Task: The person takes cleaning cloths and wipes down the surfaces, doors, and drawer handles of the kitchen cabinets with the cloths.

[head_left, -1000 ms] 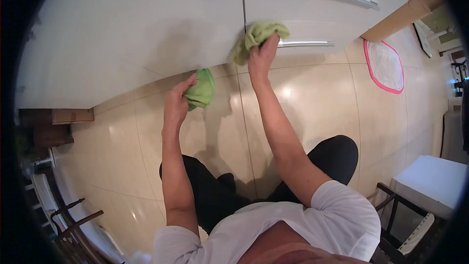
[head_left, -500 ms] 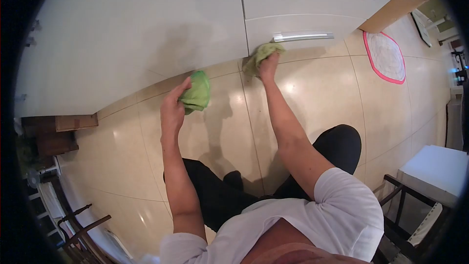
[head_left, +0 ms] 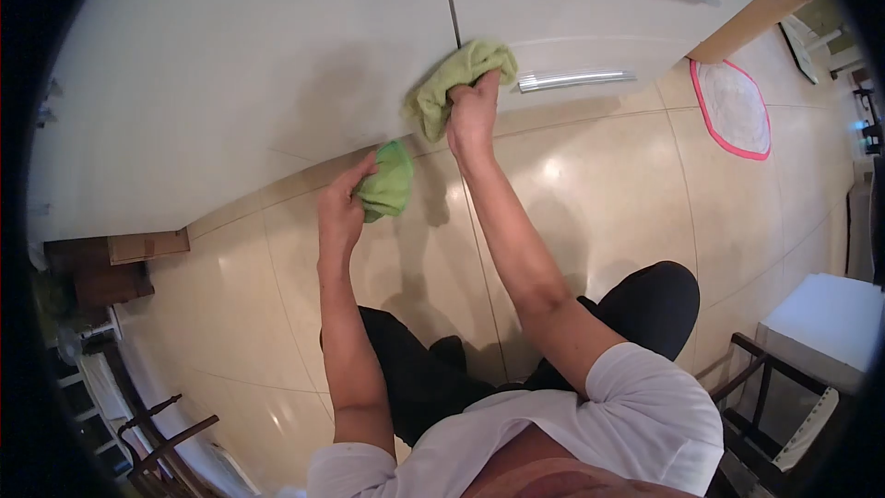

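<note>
My left hand (head_left: 343, 207) is closed on a bright green cloth (head_left: 387, 184), held above the floor close to the cabinet's lower edge. A paler, yellowish-green cloth (head_left: 441, 97) is gripped in my right hand (head_left: 474, 122). That cloth lies against the white cabinet front (head_left: 304, 55), near the seam beside the drawers, just left of the lower drawer's metal handle (head_left: 576, 81). Part of my right fingers is hidden by its folds.
Beige floor tiles (head_left: 590, 184) lie beneath me. A pink-edged white mat (head_left: 733, 111) is at the right, near a cardboard-coloured post (head_left: 751, 14). A dark chair (head_left: 765, 397) and white box (head_left: 825, 323) stand right; another chair (head_left: 171, 438) stands lower left.
My right hand has moved up and left with its cloth, from the drawer's bottom edge onto the cabinet front. My left hand and its cloth have shifted slightly right.
</note>
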A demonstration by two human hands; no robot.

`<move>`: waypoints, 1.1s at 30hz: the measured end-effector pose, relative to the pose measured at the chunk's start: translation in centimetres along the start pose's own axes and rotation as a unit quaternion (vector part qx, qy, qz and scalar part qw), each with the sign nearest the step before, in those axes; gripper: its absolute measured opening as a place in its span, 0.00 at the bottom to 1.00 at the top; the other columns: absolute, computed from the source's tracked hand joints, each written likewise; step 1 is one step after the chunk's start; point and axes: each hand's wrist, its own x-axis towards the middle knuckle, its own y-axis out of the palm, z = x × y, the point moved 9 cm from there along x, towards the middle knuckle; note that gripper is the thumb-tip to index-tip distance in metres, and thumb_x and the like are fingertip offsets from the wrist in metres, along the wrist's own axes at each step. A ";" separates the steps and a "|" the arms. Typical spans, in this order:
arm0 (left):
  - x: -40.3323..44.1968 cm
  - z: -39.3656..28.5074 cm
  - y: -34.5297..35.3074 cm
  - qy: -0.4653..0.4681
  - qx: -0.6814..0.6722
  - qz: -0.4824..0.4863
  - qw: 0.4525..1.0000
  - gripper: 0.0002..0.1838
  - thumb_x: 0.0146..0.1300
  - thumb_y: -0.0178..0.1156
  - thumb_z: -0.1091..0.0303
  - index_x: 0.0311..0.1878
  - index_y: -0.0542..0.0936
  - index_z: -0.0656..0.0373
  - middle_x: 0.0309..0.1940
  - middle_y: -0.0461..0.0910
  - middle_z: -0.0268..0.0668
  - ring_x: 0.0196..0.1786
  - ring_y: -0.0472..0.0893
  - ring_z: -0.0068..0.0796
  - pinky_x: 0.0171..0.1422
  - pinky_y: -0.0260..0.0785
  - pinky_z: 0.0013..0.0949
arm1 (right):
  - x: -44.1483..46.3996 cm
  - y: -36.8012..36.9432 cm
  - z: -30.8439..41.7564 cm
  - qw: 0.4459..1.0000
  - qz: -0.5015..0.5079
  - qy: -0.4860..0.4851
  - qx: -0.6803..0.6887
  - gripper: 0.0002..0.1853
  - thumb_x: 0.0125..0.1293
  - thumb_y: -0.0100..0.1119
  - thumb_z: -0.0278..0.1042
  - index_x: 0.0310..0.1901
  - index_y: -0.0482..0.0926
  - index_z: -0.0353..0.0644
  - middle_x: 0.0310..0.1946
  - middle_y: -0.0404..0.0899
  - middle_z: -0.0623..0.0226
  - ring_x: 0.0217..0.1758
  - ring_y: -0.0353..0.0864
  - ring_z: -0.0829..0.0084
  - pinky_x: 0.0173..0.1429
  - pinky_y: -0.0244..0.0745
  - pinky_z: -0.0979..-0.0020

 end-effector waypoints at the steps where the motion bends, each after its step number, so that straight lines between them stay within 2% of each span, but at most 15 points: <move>1: 0.3 0.2 0.5 -0.010 0.005 0.006 1.000 0.36 0.48 0.40 0.92 0.58 0.78 0.54 0.47 0.82 0.43 0.52 0.81 0.34 0.61 0.68 0.30 | -0.1 -0.3 0.1 0.999 0.007 -0.011 -0.048 0.33 0.51 0.41 0.12 0.63 0.60 0.36 0.51 0.71 0.59 0.54 0.71 0.62 0.64 0.62 0.68; 3: 0.9 0.3 1.3 -0.029 0.012 0.012 0.999 0.35 0.48 0.41 0.92 0.58 0.78 0.54 0.48 0.82 0.44 0.53 0.81 0.35 0.62 0.68 0.31 | 0.1 -0.7 0.6 0.988 0.028 -0.034 -0.145 0.34 0.50 0.41 0.13 0.63 0.59 0.35 0.51 0.72 0.58 0.56 0.70 0.60 0.66 0.61 0.67; 6: 1.9 1.3 1.9 -0.004 0.002 0.007 1.000 0.34 0.48 0.41 0.91 0.57 0.79 0.54 0.48 0.82 0.44 0.53 0.81 0.36 0.62 0.67 0.32 | 2.3 -6.9 -7.0 0.961 -0.068 -0.044 -0.266 0.31 0.51 0.40 0.13 0.61 0.63 0.35 0.52 0.73 0.57 0.57 0.71 0.61 0.64 0.64 0.66; 10: 1.6 1.5 2.0 -0.003 0.009 0.006 1.000 0.34 0.48 0.41 0.91 0.57 0.79 0.53 0.48 0.82 0.43 0.53 0.81 0.36 0.61 0.68 0.32 | 6.0 -19.0 -23.2 0.983 -0.136 0.120 0.019 0.15 0.55 0.42 0.12 0.41 0.75 0.36 0.36 0.77 0.65 0.38 0.77 0.69 0.41 0.76 0.68; 13: 1.3 1.6 1.4 -0.008 0.015 0.012 1.000 0.35 0.48 0.40 0.91 0.57 0.79 0.53 0.48 0.82 0.43 0.53 0.81 0.36 0.61 0.68 0.33 | 7.2 -18.0 -20.7 0.986 -0.047 0.162 -0.004 0.14 0.53 0.41 0.11 0.35 0.75 0.37 0.31 0.76 0.66 0.33 0.77 0.69 0.36 0.75 0.69; 16: 1.2 2.0 1.3 -0.032 -0.003 0.016 0.999 0.35 0.48 0.40 0.91 0.57 0.79 0.53 0.48 0.82 0.42 0.52 0.81 0.36 0.60 0.69 0.34 | 6.9 -19.2 -21.4 0.964 -0.170 0.167 -0.118 0.14 0.51 0.42 0.10 0.34 0.74 0.36 0.31 0.76 0.66 0.33 0.77 0.70 0.35 0.74 0.69; 17: 1.4 2.1 1.3 -0.029 0.002 0.009 1.000 0.35 0.48 0.40 0.91 0.57 0.79 0.53 0.48 0.83 0.42 0.52 0.81 0.36 0.60 0.69 0.34 | 7.1 -18.5 -21.4 0.973 -0.136 0.147 -0.111 0.14 0.50 0.42 0.10 0.35 0.74 0.36 0.31 0.76 0.65 0.33 0.77 0.70 0.34 0.74 0.69; 19: 2.3 2.3 1.5 -0.031 0.014 0.009 0.999 0.35 0.46 0.40 0.90 0.57 0.79 0.55 0.49 0.82 0.42 0.53 0.81 0.35 0.61 0.68 0.33 | 6.3 -14.7 -17.2 0.988 -0.072 0.104 -0.093 0.14 0.49 0.43 0.11 0.37 0.73 0.35 0.33 0.76 0.64 0.34 0.77 0.70 0.33 0.73 0.69; 21: 3.1 2.5 2.8 -0.046 0.019 0.026 0.998 0.35 0.44 0.38 0.90 0.55 0.79 0.59 0.52 0.81 0.41 0.57 0.79 0.33 0.66 0.65 0.32 | 4.0 -9.9 -11.4 0.987 -0.061 0.110 -0.095 0.19 0.51 0.44 0.16 0.47 0.65 0.31 0.41 0.74 0.55 0.43 0.75 0.62 0.49 0.72 0.65; 23: 3.8 0.9 4.3 -0.037 -0.027 0.047 0.998 0.34 0.44 0.38 0.90 0.55 0.80 0.60 0.52 0.82 0.41 0.57 0.79 0.34 0.66 0.65 0.32 | 1.5 -4.6 -3.7 0.972 -0.041 -0.023 -0.228 0.18 0.52 0.43 0.17 0.48 0.63 0.29 0.40 0.73 0.52 0.44 0.75 0.57 0.51 0.70 0.62; 25: 4.2 0.1 5.4 -0.019 -0.037 0.060 0.997 0.34 0.45 0.39 0.89 0.55 0.80 0.58 0.51 0.82 0.41 0.55 0.80 0.35 0.63 0.67 0.33 | -1.1 2.0 4.8 0.977 0.035 -0.036 -0.207 0.24 0.52 0.43 0.17 0.54 0.61 0.27 0.43 0.72 0.43 0.48 0.74 0.47 0.56 0.67 0.60; 26: 4.4 0.2 6.2 -0.004 -0.024 0.062 0.998 0.34 0.45 0.40 0.89 0.55 0.80 0.56 0.50 0.82 0.40 0.54 0.81 0.37 0.61 0.68 0.33 | -1.2 3.6 7.0 0.970 0.056 -0.072 -0.226 0.24 0.51 0.43 0.18 0.54 0.60 0.29 0.41 0.73 0.46 0.46 0.74 0.51 0.54 0.68 0.63; 28: 5.1 0.4 7.7 -0.002 0.003 0.074 0.997 0.33 0.46 0.41 0.89 0.55 0.80 0.55 0.50 0.82 0.39 0.53 0.81 0.37 0.59 0.70 0.34 | -1.2 5.7 10.1 0.949 0.095 -0.149 -0.260 0.26 0.50 0.41 0.18 0.56 0.60 0.33 0.38 0.74 0.51 0.43 0.74 0.59 0.52 0.70 0.67; 31: 6.0 1.7 9.6 -0.007 0.021 0.085 0.996 0.32 0.46 0.42 0.89 0.54 0.80 0.57 0.52 0.81 0.39 0.55 0.81 0.35 0.60 0.70 0.34 | -0.7 4.9 10.9 0.952 0.116 -0.121 -0.258 0.28 0.51 0.41 0.18 0.58 0.59 0.32 0.39 0.73 0.48 0.44 0.75 0.58 0.53 0.70 0.67; 33: 6.1 2.7 10.5 0.046 0.006 0.065 0.997 0.31 0.46 0.42 0.89 0.53 0.80 0.59 0.52 0.81 0.40 0.55 0.80 0.34 0.61 0.69 0.34 | 0.3 1.9 8.5 0.949 0.098 -0.095 -0.283 0.33 0.49 0.43 0.16 0.62 0.59 0.32 0.45 0.72 0.45 0.50 0.72 0.47 0.57 0.68 0.64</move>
